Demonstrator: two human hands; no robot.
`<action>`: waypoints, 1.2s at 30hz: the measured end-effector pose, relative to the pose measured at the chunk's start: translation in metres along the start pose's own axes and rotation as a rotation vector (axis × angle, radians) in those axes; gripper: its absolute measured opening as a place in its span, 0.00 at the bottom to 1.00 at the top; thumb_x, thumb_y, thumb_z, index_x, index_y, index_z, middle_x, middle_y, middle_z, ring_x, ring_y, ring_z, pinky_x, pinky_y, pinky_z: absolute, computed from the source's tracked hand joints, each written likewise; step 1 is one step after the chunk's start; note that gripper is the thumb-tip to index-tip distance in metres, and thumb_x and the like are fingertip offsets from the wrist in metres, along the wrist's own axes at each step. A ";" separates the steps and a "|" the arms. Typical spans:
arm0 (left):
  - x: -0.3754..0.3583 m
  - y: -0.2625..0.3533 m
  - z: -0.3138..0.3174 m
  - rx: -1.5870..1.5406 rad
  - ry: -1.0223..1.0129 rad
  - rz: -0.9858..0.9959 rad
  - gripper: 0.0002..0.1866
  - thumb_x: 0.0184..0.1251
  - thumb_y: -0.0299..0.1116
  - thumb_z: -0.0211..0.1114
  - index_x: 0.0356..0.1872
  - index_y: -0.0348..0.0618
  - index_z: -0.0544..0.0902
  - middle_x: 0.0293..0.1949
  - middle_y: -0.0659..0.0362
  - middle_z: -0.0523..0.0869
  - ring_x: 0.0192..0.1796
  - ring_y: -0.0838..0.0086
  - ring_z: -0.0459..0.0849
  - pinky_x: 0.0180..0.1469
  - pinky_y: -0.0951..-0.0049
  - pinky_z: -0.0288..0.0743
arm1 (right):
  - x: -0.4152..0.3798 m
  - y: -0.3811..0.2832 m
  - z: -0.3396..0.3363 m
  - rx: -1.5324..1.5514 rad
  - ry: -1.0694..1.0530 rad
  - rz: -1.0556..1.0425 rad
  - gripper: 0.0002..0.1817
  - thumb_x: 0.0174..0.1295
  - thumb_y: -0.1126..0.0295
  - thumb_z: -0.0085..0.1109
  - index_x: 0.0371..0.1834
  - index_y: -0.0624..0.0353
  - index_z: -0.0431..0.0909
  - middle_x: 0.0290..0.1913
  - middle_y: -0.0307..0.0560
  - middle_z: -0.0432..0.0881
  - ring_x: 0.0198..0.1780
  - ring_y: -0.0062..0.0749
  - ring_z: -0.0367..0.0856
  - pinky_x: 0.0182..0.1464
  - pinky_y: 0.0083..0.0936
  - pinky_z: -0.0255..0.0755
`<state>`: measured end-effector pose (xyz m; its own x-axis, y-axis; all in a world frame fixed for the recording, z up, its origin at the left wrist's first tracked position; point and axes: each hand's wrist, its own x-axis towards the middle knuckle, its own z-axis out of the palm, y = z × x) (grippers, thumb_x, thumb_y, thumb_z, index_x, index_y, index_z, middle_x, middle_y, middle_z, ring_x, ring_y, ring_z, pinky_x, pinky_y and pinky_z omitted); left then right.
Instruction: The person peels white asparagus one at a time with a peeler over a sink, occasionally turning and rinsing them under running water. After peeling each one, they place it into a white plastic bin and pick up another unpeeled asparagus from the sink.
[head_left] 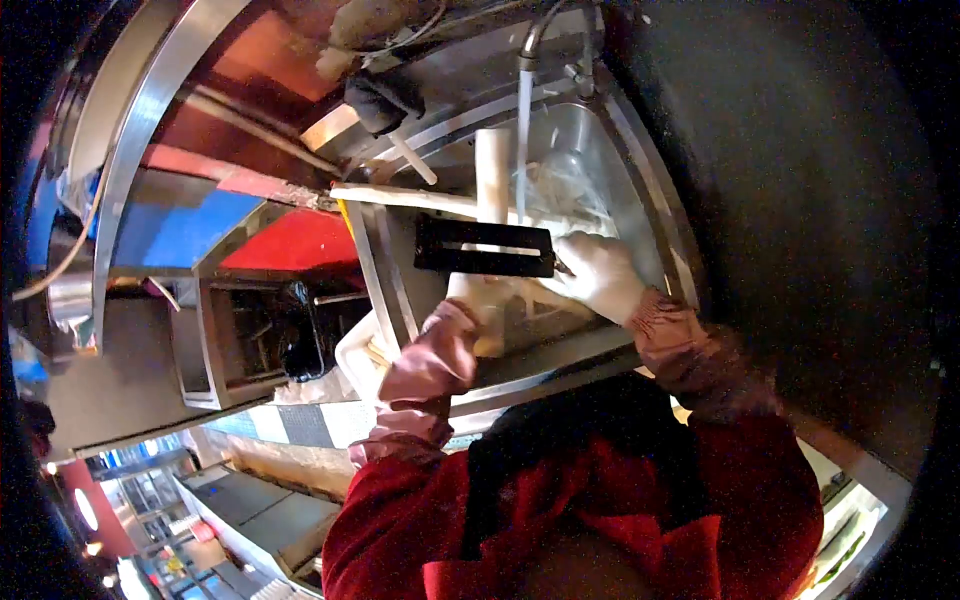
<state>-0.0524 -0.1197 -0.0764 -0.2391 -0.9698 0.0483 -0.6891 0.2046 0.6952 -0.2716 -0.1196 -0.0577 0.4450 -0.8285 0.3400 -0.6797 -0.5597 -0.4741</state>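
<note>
Over a metal sink (640,150), my right hand (600,275), in a whitish glove, is closed round the end of a black rectangular tool (487,262) with a long slot, like a wide peeler. My left hand (472,292), also pale-gloved, is behind and below the tool. It appears closed on a thick, pale cylinder (491,170), though the tool hides most of its fingers. This cylinder rises past the tool's far edge. A long, pale stick (400,196) lies across the sink's left rim. Blurred pale pieces (560,190) lie in the basin.
Water (523,140) runs from a curved faucet (530,50) into the basin. A dark cloth-like lump (383,102) with a pale handle (413,160) lies by the back left rim. Blue (185,222) and red (295,243) surfaces are at left. A dark panel (790,220) borders the right.
</note>
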 end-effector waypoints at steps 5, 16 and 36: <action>-0.026 -0.011 -0.009 0.436 -0.067 -0.253 0.14 0.55 0.29 0.57 0.45 0.44 0.75 0.43 0.44 0.78 0.43 0.52 0.80 0.44 0.57 0.76 | -0.005 -0.001 -0.009 -0.173 -0.010 -0.094 0.11 0.52 0.62 0.58 0.34 0.55 0.71 0.29 0.47 0.74 0.30 0.40 0.77 0.31 0.36 0.70; -0.131 -0.026 -0.087 0.634 -0.034 -0.638 0.36 0.54 0.27 0.60 0.67 0.47 0.58 0.51 0.50 0.77 0.52 0.59 0.78 0.54 0.60 0.72 | 0.008 0.085 0.020 0.240 -0.474 0.834 0.12 0.50 0.65 0.65 0.34 0.59 0.75 0.17 0.46 0.77 0.18 0.35 0.77 0.19 0.31 0.69; -0.334 -0.336 0.066 -0.046 0.680 -1.225 0.24 0.53 0.34 0.69 0.53 0.41 0.76 0.43 0.57 0.82 0.41 0.69 0.81 0.44 0.71 0.76 | -0.013 -0.001 0.044 0.781 -0.521 1.114 0.11 0.56 0.64 0.61 0.37 0.58 0.82 0.17 0.31 0.71 0.16 0.16 0.64 0.17 0.17 0.56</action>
<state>0.2141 0.1440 -0.3738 0.8730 -0.4034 -0.2740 -0.1903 -0.7991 0.5703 -0.2513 -0.1096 -0.0972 0.1819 -0.6495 -0.7383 -0.3988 0.6376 -0.6591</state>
